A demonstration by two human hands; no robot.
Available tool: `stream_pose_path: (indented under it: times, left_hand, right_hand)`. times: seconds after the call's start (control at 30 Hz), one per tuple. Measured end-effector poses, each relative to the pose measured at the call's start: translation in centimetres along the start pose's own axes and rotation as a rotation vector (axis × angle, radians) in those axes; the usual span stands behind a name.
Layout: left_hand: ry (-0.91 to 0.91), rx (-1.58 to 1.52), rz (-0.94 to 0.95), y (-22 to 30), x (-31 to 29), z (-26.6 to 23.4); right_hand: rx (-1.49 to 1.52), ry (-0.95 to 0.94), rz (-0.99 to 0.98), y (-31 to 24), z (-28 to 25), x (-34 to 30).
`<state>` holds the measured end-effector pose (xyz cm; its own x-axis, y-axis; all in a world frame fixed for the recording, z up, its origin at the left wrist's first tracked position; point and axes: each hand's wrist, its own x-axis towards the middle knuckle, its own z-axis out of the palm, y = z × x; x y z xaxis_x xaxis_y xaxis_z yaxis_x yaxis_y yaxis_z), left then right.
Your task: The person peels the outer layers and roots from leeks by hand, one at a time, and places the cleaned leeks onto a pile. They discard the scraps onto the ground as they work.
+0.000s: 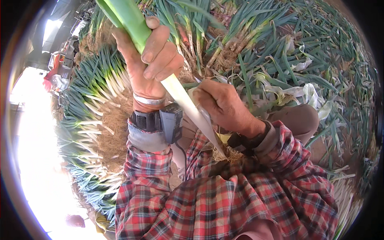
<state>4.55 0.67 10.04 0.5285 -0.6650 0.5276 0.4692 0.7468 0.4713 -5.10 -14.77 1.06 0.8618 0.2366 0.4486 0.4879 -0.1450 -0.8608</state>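
Observation:
A long, thick green onion (181, 95) slants across the middle, leaves at the upper left and stringy roots (226, 154) down by my lap. My left hand (140, 74) is wrapped round it where the green turns white. My right hand (226, 106) is closed at the white stalk's right side, fingers curled, and a loose strip of pale, shiny skin (205, 114) lies along the stalk just below it. The fingertips are partly hidden, but they appear to pinch this outer skin. A dark strap with a grey box (172, 122) sits on my left wrist.
On the left, green onions (90, 132) lie in a large curved row, roots inward. Untrimmed bunches (236, 40) stand ahead. Stripped leaves and pale skins (308, 92) cover the ground at right; white stalks (344, 200) lie at lower right. My knee (298, 120) juts up beside my right hand.

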Motion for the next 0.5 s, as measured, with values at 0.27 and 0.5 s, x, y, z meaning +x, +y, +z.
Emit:
stream_pose_path:
  times: [0.27,0.5]
  left_hand:
    - [0.122,0.175,0.167,5.7,-0.6,-0.6]
    - [0.486,0.127,0.283,12.6,-6.1,-5.3]
  right_hand:
    - [0.848,0.391,0.45,3.0,-3.5,-3.1]
    - [0.936,-0.095,0.389,0.9,-7.8,-5.6]
